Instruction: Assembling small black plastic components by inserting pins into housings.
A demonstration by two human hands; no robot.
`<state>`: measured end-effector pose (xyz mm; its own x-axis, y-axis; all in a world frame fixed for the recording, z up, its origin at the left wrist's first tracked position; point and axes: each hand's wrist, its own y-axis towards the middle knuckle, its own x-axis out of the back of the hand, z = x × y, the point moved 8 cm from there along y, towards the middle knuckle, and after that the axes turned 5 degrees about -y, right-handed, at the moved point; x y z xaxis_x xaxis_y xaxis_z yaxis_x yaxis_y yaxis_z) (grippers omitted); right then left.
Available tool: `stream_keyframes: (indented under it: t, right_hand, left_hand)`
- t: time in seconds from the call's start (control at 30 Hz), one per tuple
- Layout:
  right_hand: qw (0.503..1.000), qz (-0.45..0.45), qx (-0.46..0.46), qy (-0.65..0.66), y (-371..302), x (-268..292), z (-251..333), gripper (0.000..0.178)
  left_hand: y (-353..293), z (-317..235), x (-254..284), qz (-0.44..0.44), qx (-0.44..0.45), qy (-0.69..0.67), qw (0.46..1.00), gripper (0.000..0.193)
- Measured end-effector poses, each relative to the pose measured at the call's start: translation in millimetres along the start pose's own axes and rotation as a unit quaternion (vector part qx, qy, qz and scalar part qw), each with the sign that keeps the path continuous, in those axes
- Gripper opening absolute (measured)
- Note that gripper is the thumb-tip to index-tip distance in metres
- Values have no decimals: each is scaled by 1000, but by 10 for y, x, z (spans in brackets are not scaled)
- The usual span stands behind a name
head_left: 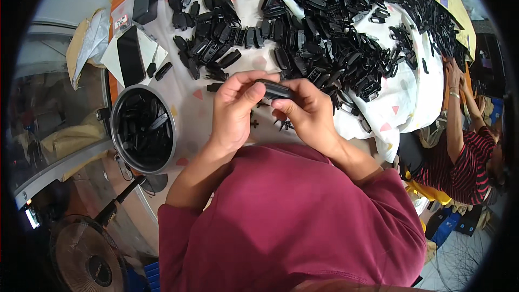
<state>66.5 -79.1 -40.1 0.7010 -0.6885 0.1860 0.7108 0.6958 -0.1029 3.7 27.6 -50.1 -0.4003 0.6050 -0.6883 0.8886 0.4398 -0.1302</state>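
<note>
Both of my hands hold one small, oblong black plastic piece point(278, 90) over the near part of the table. My left hand point(238, 105) pinches its left end between thumb and fingers. At the other end, the thumb and fingers of my right hand point(308, 105) close round it. Just beyond my hands spreads a large heap of similar black plastic pieces point(346, 38). A looser group of these pieces point(216, 32) lies to the left of the heap. Some small black bits point(284, 124) rest on the cloth under my right hand.
A round metal-rimmed bin point(174, 135) of black pieces stands at the left. Behind it lie a dark phone point(131, 57) and a black box point(145, 2) on the patterned tablecloth point(189, 108). A fan point(89, 254) is at lower left. Another person point(459, 146) works at the right.
</note>
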Motion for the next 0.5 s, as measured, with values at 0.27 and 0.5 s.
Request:
stream_keyframes:
  t: [0.27, 0.5]
  right_hand:
    - [854, -62, 188, -481, 460, 347, 222, 25]
    - [884, -134, 215, -392, 558, 612, 209, 19]
  left_hand:
    - [279, -215, 621, -158, -22, 244, 957, 19]
    - [700, -220, 190, -85, -136, 735, 658, 22]
